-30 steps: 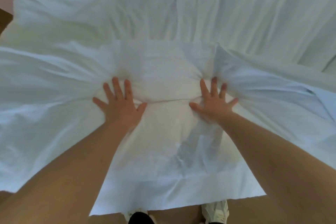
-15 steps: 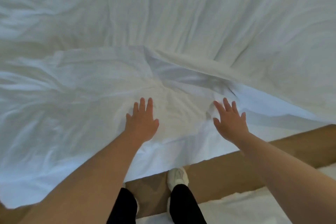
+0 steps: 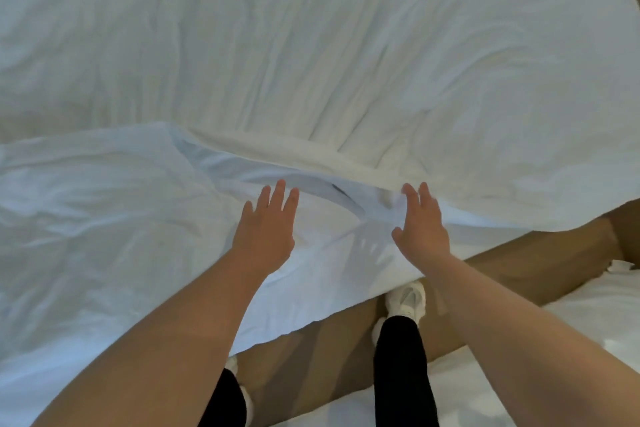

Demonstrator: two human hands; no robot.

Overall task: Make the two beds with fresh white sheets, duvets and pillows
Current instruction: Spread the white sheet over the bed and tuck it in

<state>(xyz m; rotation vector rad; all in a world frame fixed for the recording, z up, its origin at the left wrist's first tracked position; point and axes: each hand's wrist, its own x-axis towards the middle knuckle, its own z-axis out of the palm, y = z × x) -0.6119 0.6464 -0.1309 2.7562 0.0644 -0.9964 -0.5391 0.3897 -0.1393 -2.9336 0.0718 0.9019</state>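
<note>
Gone is the splayed press: the left hand (image 3: 265, 229) and right hand (image 3: 420, 229) now reach over the sheet (image 3: 104, 218), fingers straight, holding nothing, toward the duvet (image 3: 346, 62) edge, so smoothing here looks finished.

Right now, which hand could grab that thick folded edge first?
Probably the right hand: its fingertips reach up to the folded edge. The left hand is open over the flat sheet, a little short of that fold.

bedroom | white-sheeted bed (image 3: 311, 45) | second bed (image 3: 571, 322) close beside | tan floor (image 3: 329, 357)
</note>
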